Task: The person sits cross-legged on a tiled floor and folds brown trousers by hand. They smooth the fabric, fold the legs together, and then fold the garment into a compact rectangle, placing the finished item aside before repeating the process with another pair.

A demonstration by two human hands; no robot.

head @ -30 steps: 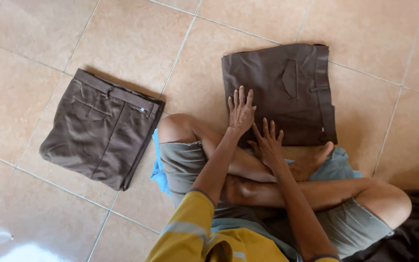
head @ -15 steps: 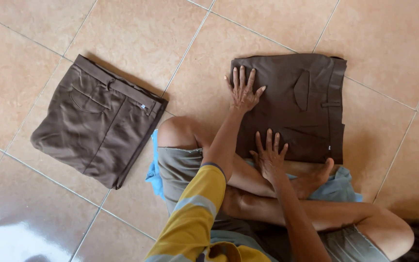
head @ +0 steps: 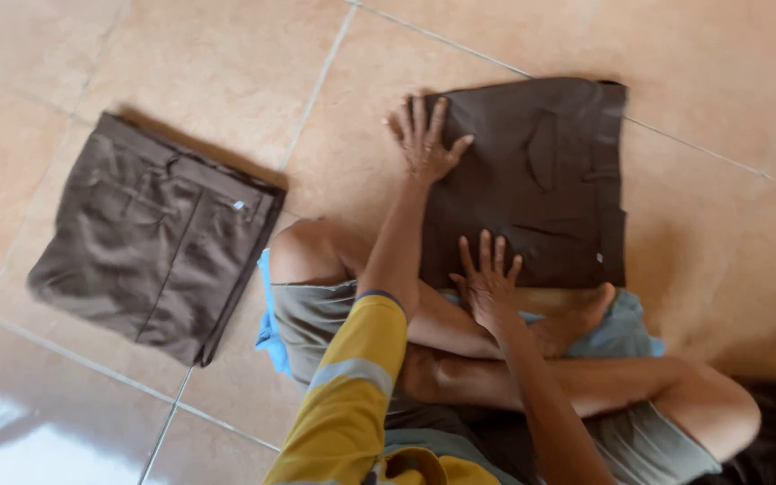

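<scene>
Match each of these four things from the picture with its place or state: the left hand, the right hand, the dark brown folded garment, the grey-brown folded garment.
Things:
1. left hand
2. right hand
3. dark brown folded garment
4. grey-brown folded garment

Places or states:
A. lies alone on the tile floor, at the person's left, untouched
B. flat on the garment's far left corner, fingers spread
C. flat on the garment's near edge, close to the crossed legs
D. lies in front of the person, under both hands

Pairs: 1-B, 2-C, 3-D, 4-A
</scene>
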